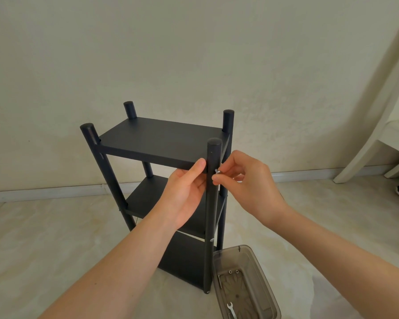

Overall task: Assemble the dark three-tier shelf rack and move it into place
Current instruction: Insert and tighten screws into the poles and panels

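Assembly near its end, apparently: dark 3-tier shelf rack [161,137] upright on pale floor [55,238], all 3 boards fitted. Top board's edge gripped by left hand [184,192]; right hand [244,187] with fingers [228,161] pinching a small silver bolt [217,172] at the near-right post [210,226]. Tightening and moving into place left.

No lettering, label, brand mark, number or sign can be read anywhere in this view: not on the dark three-tier shelf rack [161,139], not on the small silver bolt [217,172] at its front post, and not on the translucent grey plastic box [262,277] on the floor beside it or the small white wrench [231,310] lying inside.
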A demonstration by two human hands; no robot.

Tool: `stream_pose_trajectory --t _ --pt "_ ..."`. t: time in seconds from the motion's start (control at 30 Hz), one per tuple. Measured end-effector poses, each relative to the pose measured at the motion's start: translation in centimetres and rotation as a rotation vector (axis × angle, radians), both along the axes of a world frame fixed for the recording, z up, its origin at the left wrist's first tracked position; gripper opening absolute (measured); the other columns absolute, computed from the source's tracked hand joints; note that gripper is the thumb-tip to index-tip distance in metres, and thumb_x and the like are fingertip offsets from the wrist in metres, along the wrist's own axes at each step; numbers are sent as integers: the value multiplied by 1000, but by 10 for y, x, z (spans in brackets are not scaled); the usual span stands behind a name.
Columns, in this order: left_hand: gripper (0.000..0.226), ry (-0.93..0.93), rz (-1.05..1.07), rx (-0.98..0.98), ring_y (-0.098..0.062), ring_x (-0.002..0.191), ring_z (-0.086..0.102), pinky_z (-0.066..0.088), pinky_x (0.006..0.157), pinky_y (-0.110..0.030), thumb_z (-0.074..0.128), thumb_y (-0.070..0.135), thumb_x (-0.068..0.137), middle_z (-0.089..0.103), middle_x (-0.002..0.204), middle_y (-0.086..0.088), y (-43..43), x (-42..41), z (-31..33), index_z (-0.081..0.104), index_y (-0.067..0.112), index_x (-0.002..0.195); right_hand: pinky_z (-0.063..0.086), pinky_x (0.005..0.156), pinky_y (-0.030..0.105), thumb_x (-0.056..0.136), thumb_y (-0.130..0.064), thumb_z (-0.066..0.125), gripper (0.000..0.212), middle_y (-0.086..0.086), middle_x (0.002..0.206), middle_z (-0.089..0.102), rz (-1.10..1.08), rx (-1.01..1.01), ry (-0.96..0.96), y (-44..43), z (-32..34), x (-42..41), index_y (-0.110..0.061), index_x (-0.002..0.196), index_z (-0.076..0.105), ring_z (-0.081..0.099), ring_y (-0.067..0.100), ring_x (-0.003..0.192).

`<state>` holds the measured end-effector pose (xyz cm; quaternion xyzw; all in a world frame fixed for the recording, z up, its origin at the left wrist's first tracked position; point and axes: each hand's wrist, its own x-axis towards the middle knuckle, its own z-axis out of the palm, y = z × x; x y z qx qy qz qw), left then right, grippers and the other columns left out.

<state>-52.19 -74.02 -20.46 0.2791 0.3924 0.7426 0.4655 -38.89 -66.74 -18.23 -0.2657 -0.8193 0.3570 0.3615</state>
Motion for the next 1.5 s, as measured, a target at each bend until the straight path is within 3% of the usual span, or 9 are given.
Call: stream_pose_trajectory --t 0.2,0.4,0.47,0.7,0.9,1.0,1.13,1.33,1.5 --pt "25 -5 -6 22 -21 112 70 56 85 -22 64 33 88 73 120 -9 1 -2 -2 81 23 104 41 63 -2 89 -27 72 18 -15 64 68 -37 -80 38 -5 -1 -5 -30 78 58 64 -8 74" --pt "24 3 36 -19 -21 107 72 57 79 -22 66 36 85 75 114 -8 4 -2 -5 82 24 98 50 69 14 94 -30 64 13 -10 69 71 -45 -190 35 -10 -3 -9 -25 85 57 65 -2 73" --pt "25 -5 51 -24 -22 107 72 58 78 -22 68 36 83 75 114 -9 4 -2 -6 82 22 97 46 65 8 95 -28 64 14 -10 69 71 -44 -160 17 -10 -2 -8 -26 83 56 65 -3 73" --pt "57 -18 86 -89 -23 107 72 59 82 -26 70 40 75 75 114 -9 7 -3 -7 63 6 121 43 58 2 93 -28 67 19 -9 64 69 -57 -117 -28 -9 2 -7 -28 78 56 64 -5 68" --pt "39 -21 86 -77 -22 105 73 59 81 -27 71 37 77 75 113 -9 8 -3 -6 73 13 106 47 64 16 94 -30 65 16 -9 61 70 -7 -371 20 -5 5 -6 -19 82 63 63 -3 57" --pt "23 -21 56 -52 -23 105 73 59 77 -25 70 34 79 76 112 -8 8 -3 -6 82 20 94 49 66 17 93 -31 66 16 -7 61 69 -57 -257 -13 -6 3 -6 -22 81 60 64 0 61" --pt "18 74 -8 -37 -25 107 72 59 86 -28 71 21 81 76 107 -11 5 -9 -4 82 15 93 44 59 11 93 -30 66 20 -6 66 67 -116 -91 -49 -6 2 -5 -28 78 52 64 1 62" --pt "20 131 -2 -73 -26 109 71 58 83 -25 70 20 78 75 113 -13 2 -13 -2 83 17 94 56 67 28 95 -27 63 13 -7 74 64 -86 78 -81 -6 -5 -2 -25 90 52 64 9 71" --pt "22 84 -17 -50 -25 110 71 58 83 -24 69 20 80 74 116 -15 3 -10 -3 82 15 98 46 59 8 91 -32 69 18 -10 64 67 -88 -27 -56 -3 -2 -2 -31 81 54 65 0 67"
